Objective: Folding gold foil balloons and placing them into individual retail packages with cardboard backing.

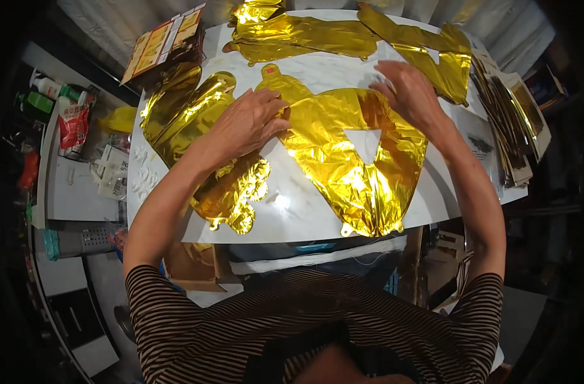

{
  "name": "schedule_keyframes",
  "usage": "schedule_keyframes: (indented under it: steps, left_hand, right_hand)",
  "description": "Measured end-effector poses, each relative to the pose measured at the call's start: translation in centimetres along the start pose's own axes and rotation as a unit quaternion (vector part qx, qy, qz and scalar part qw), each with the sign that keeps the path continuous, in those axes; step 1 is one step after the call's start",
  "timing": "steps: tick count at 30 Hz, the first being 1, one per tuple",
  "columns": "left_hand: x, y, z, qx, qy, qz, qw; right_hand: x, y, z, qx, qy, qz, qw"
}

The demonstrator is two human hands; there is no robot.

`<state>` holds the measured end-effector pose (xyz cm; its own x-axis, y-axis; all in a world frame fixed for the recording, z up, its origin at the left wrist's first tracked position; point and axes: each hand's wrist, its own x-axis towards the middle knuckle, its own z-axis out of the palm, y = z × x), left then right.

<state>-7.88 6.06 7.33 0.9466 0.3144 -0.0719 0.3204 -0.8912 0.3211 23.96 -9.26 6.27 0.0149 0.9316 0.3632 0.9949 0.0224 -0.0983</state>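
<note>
A flat gold foil balloon (pixel 317 137) with a triangular opening lies before me on the white marbled table (pixel 282 221). My left hand (pixel 250 121) rests at its upper left edge, fingers stretched over the foil and slightly apart. Above the balloon's upper right edge is my right hand (pixel 410 96), its fingers bent and apart; I make out nothing held in them. Left of the balloon, partly under my left forearm, lie crumpled gold foil balloons (pixel 240 185). Near the right fingertips is a small clear or whitish piece (pixel 386 52), hard to make out.
More gold foil balloons (pixel 311 35) lie along the far edge, with another (pixel 442 61) at the far right. A stack of printed cards (pixel 164 45) stands far left. Flat cardboard packs (pixel 506 115) lean at the right. A cardboard box (pixel 192 262) sits below the table's near edge.
</note>
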Motion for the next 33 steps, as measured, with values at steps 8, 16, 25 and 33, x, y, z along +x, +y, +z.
schedule_keyframes:
  steps: [8, 16, 25, 33]
  left_hand:
    - [7.5, -1.0, -0.2, 0.037, 0.163, 0.069, 0.984]
    - [18.0, -7.8, 0.6, 0.017, 0.257, 0.118, 0.959]
    - [23.4, -7.9, 1.3, -0.045, 0.205, 0.056, 0.976]
    - [24.6, -8.3, 1.4, -0.154, 0.187, -0.01, 0.97]
  right_hand:
    - [8.9, 5.4, 6.5, -0.016, 0.057, -0.158, 0.986]
    - [11.3, 5.5, 7.1, -0.044, -0.044, -0.102, 0.993]
    - [13.8, 7.7, 5.5, 0.124, -0.066, 0.034, 0.99]
    - [14.8, 10.6, 6.5, 0.252, -0.13, 0.041, 0.958]
